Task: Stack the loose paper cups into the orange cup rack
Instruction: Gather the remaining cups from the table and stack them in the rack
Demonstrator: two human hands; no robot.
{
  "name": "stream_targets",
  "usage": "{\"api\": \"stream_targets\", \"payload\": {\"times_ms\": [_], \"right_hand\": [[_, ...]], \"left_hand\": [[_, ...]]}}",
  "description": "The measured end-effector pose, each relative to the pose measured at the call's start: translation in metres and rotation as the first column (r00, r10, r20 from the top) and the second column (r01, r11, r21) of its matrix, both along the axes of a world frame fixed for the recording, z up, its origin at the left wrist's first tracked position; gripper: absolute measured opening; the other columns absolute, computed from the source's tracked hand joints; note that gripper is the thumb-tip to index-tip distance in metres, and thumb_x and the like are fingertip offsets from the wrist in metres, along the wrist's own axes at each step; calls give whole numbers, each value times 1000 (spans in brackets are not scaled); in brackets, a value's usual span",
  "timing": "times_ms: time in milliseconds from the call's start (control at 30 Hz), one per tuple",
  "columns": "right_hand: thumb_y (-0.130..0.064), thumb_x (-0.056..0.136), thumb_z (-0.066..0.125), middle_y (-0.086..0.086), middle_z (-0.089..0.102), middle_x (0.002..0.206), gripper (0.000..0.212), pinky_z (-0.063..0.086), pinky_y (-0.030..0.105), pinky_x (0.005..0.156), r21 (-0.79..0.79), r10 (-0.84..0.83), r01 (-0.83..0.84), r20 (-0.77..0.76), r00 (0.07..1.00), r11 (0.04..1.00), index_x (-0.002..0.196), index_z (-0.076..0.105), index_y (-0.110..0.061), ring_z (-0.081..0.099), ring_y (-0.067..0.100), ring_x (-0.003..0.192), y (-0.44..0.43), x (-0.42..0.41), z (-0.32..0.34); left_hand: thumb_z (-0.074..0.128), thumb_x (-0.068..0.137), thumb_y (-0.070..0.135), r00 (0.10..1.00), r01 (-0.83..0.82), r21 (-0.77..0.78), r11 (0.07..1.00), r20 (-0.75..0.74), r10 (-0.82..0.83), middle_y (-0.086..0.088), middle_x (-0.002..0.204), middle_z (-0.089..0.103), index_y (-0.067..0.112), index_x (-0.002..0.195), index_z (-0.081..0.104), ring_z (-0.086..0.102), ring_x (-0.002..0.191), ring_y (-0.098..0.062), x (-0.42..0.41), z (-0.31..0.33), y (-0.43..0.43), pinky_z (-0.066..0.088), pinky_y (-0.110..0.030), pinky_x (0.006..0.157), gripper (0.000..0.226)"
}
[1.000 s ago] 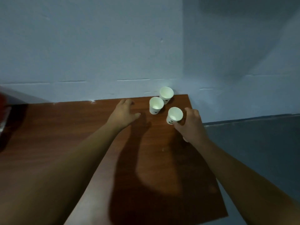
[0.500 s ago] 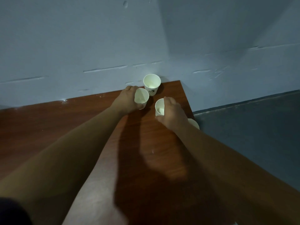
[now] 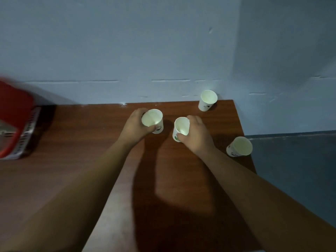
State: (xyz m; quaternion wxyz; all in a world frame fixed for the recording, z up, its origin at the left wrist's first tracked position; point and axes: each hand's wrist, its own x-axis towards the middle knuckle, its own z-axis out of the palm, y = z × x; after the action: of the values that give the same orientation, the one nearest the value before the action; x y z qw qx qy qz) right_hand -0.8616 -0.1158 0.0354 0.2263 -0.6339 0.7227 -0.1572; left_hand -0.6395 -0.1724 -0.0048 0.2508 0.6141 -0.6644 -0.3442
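My left hand (image 3: pixel 134 127) is wrapped around a white paper cup (image 3: pixel 152 120) near the middle of the brown table (image 3: pixel 76 146). My right hand (image 3: pixel 198 137) grips a second white paper cup (image 3: pixel 181 127) just to the right of it. A third cup (image 3: pixel 207 100) stands upright in the table's far right corner. Another cup (image 3: pixel 240 146) sits at the right edge, tilted toward me. The orange-red cup rack (image 3: pixel 15 120) is at the far left, blurred and partly cut off by the frame.
A pale blue wall (image 3: pixel 145 51) runs along the table's far edge. The table ends on the right above a dark floor (image 3: pixel 294 170). My forearms cast a broad shadow across the near half of the tabletop.
Both hands have closed on their cups and drawn them leftward, away from the corner cup. The view has swung left, bringing the rack into sight.
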Motion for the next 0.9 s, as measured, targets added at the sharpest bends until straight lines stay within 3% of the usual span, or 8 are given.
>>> {"api": "stream_targets", "payload": {"times_ms": [300,500,733,900], "right_hand": [[-34,77,75,5,47,133,66,46,38,94,-4,280,-281,104,954,960,134,46,-13,50,29,119,17,233,55],[-33,76,78,3,47,133,70,43,33,94,-41,424,-424,179,888,905,135,46,-15,50,24,119,39,363,74],[-31,77,77,3,49,131,67,43,33,95,-56,474,-472,174,863,880,134,47,-15,51,23,117,42,453,74],[-32,78,77,3,50,129,64,47,35,93,-50,463,-460,127,877,886,132,48,-16,52,21,115,29,474,72]], "left_hand": [[87,68,41,929,-357,-21,934,98,358,0,115,60,15,122,59,58,103,-19,249,67,91,45,-31,82,65],[88,70,32,822,-565,-76,822,40,569,4,110,59,16,117,60,57,101,-16,375,86,153,39,-26,77,57],[88,70,38,788,-612,-162,774,-48,613,4,116,58,16,125,55,56,102,-16,462,111,124,45,-30,81,68],[83,73,46,796,-589,-172,790,46,604,-5,118,59,15,125,55,49,112,-28,488,99,87,46,-47,93,67]]}}
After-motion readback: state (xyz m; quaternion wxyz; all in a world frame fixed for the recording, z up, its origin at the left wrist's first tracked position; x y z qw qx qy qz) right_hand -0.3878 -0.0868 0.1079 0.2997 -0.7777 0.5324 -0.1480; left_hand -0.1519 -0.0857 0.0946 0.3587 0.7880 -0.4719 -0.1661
